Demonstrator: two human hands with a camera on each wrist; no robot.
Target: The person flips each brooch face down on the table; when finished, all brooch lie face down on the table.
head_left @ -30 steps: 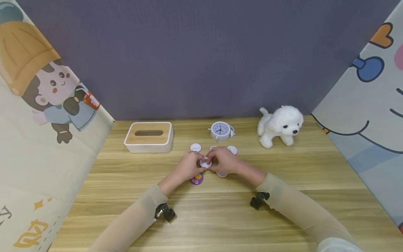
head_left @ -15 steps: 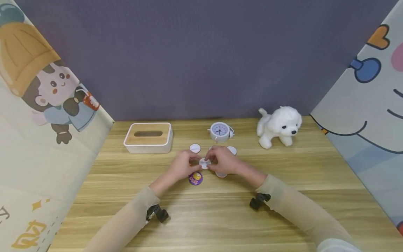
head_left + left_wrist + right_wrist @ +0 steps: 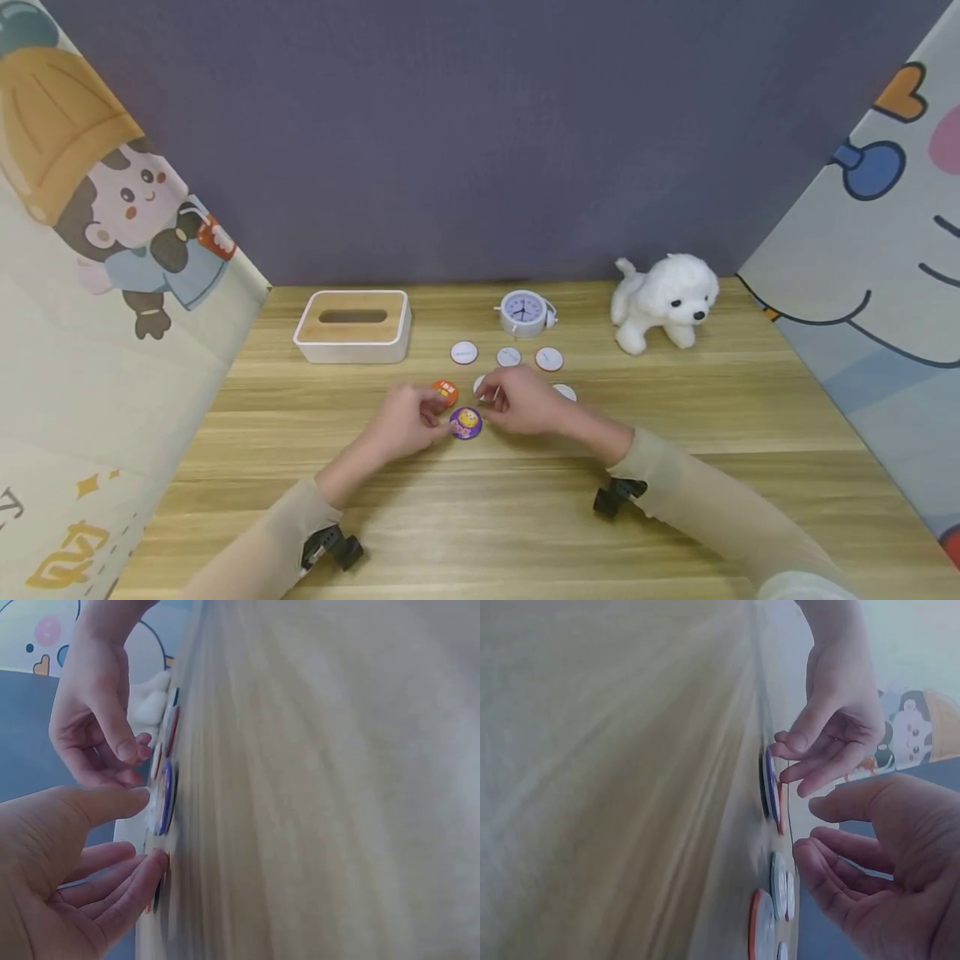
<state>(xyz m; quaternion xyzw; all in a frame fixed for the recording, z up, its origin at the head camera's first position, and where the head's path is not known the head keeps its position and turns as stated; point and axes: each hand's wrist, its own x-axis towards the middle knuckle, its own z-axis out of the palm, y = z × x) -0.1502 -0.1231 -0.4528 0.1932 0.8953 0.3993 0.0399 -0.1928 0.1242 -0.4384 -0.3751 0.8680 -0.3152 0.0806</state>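
My left hand (image 3: pixel 401 423) reaches in from the left with fingers loosely bent. In the head view its thumb tip is at the left edge of a purple round badge (image 3: pixel 468 422) with a yellow cartoon; I cannot tell whether they touch. An orange badge (image 3: pixel 446 388) lies just behind, close to the left fingertips. My right hand (image 3: pixel 525 402) hovers low over the table, thumb and fingers apart, nothing between them. It partly hides a white-faced badge (image 3: pixel 478 385). In the right wrist view, both hands and the upright-looking rim of the purple badge (image 3: pixel 771 784) show.
Behind the hands lie white badges, one at left (image 3: pixel 463 352), one in the middle (image 3: pixel 508 357), one at right (image 3: pixel 549 359). Another white badge (image 3: pixel 566 391) pokes out past the right hand. Farther back stand a tissue box (image 3: pixel 352 352), an alarm clock (image 3: pixel 523 312) and a plush dog (image 3: pixel 663 300).
Both hands have let go of the white badge, which lies on the table. My left hand has drawn back left and nearer, uncovering the orange badge. The right hand has shifted slightly nearer.
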